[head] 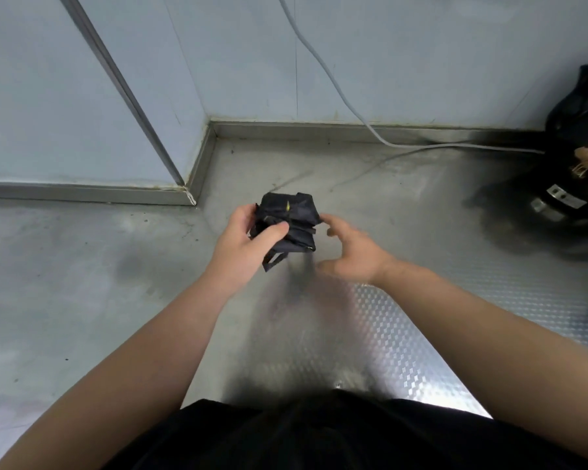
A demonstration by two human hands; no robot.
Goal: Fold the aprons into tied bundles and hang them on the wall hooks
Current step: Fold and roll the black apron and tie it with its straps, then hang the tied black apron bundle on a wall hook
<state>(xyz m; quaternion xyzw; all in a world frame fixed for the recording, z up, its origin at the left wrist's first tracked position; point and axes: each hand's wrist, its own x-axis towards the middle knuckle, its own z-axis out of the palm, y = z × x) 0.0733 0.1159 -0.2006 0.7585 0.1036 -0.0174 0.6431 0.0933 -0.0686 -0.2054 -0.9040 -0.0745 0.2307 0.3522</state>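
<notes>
The left hand [248,239] grips the dark apron bundle [291,218] near frame centre, thumb curled across its front. The bundle's long axis runs roughly 12 to 6. The right hand [350,252] hovers at its 3 o'clock side, fingers loosely spread, one fingertip perhaps touching the edge. A strap loop [274,259] dangles at 6 o'clock, nearer the left hand.

My black garment [319,439] across the bottom edge, plain and dark with soft folds, I see both forearms [157,334] bare above it, left hand [248,239] and right hand [350,252] bare as well, farther above the garment
</notes>
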